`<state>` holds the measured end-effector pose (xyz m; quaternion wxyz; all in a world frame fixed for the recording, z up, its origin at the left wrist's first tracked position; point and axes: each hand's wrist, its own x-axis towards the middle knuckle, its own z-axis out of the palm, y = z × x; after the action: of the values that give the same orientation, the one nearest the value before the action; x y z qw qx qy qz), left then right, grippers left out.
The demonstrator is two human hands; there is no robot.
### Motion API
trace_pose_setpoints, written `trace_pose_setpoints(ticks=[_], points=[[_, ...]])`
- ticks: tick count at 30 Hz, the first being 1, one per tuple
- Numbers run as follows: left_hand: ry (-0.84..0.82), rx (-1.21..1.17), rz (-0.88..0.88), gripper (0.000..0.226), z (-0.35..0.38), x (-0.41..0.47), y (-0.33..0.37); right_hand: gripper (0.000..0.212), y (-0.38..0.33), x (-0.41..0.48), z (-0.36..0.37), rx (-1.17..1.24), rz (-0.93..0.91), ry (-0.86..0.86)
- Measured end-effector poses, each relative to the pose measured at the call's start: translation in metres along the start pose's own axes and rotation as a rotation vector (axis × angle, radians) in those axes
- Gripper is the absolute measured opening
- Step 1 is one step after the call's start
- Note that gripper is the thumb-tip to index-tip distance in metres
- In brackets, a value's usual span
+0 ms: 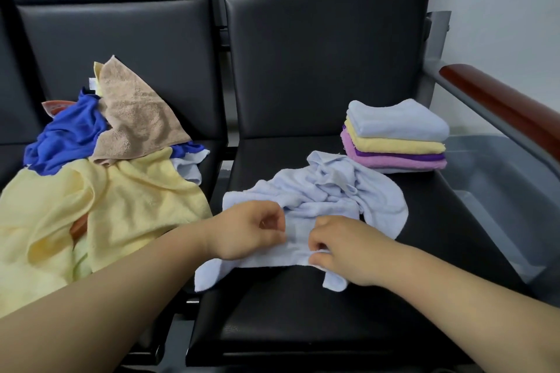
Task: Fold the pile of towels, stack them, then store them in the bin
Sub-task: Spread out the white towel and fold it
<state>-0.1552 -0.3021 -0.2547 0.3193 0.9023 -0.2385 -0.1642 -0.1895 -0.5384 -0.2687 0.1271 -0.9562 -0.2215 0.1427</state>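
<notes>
- A person's two bare arms reach forward over a black padded seat (303, 312), one in a row of joined chairs.
- A pale blue towel (327, 191) lies crumpled on this seat, directly ahead of both hands and bunched highest at its far side.
- The left hand (248, 230) has its fingers curled and appears to pinch the towel's near edge.
- The right hand (342, 251) pinches the same near edge, just beside the left.
- The near edge runs left to right across the seat. Both hands sit close together near its middle, and a loose corner trails outward past each hand.
- Judgement: spreading the towel flat calls for each hand to travel outward along that edge toward its own corner.
- A stack of folded towels (397, 136) sits at the far right of the same seat, nearer the right hand.
- The unfolded pile (106, 191) covers the seat on the left, nearer the left hand.
- A grey container (491, 191), possibly the bin, stands right of the seat.
</notes>
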Motion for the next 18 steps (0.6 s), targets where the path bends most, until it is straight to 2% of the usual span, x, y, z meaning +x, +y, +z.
trace_pose_setpoints(ticks=[2,4,7,9,12,14,16,18], points=[[-0.112,0.081,-0.016,0.017,0.002,-0.004,0.001,0.022,0.006,-0.002,-0.009,0.078,0.050,-0.010],[-0.134,0.185,-0.033,0.025,0.006,-0.004,0.002,0.023,0.011,-0.003,-0.018,0.217,0.107,0.017],[-0.077,0.410,-0.003,0.034,0.013,0.001,0.004,0.016,0.016,-0.001,-0.027,0.470,0.191,0.083],[-0.014,0.438,-0.002,0.030,0.010,0.005,0.004,0.016,0.018,0.001,-0.029,0.647,0.274,0.123],[0.037,0.309,-0.031,0.029,-0.002,0.009,0.001,0.013,0.019,0.005,-0.033,1.053,0.407,0.155],[0.024,0.124,-0.066,0.017,-0.009,0.009,0.002,0.008,0.019,0.005,-0.038,1.302,0.473,0.165],[-0.006,-0.123,-0.083,0.008,-0.014,0.011,0.005,0.013,0.023,0.007,-0.041,1.421,0.474,0.182],[-0.013,-0.333,-0.092,0.022,-0.017,0.010,0.009,0.017,0.020,0.007,-0.043,1.433,0.444,0.201]])
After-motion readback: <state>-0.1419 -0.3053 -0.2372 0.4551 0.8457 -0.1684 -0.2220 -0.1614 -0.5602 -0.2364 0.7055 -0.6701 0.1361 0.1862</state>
